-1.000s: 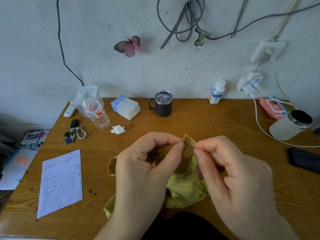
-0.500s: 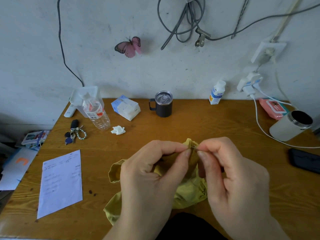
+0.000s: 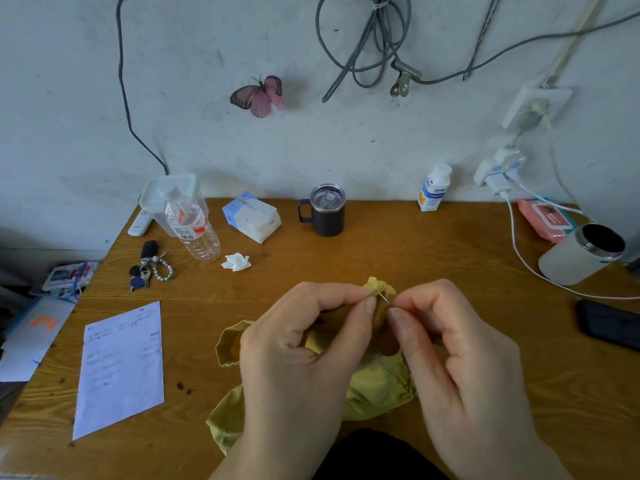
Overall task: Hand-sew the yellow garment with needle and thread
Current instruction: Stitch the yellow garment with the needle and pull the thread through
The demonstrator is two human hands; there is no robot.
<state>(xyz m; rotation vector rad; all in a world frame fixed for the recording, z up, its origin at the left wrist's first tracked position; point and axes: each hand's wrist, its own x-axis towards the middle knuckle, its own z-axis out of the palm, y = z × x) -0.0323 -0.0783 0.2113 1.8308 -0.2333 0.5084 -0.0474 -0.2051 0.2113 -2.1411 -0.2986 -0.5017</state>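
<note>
Head view: left hand [image 3: 304,344] pinches yellow garment [image 3: 377,386]; right hand [image 3: 464,348] pinches needle [image 3: 384,298].

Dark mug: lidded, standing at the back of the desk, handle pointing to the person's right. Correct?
Not quite. The head view shows the dark mug lidded at the back of the desk, but its handle points left.

The garment [image 3: 377,386] lies on the table [image 3: 415,258] at lower centre of the frame, under the left hand [image 3: 298,348] and right hand [image 3: 464,344], the needle [image 3: 384,298] between their fingertips. At lower left lies a sheet of paper [image 3: 121,368], with the keys [image 3: 145,271] and water bottle [image 3: 194,230] behind it. At the rear edge stand a tissue pack [image 3: 252,216], a lidded mug [image 3: 325,211] at centre and a small bottle [image 3: 434,188] further right.
</note>
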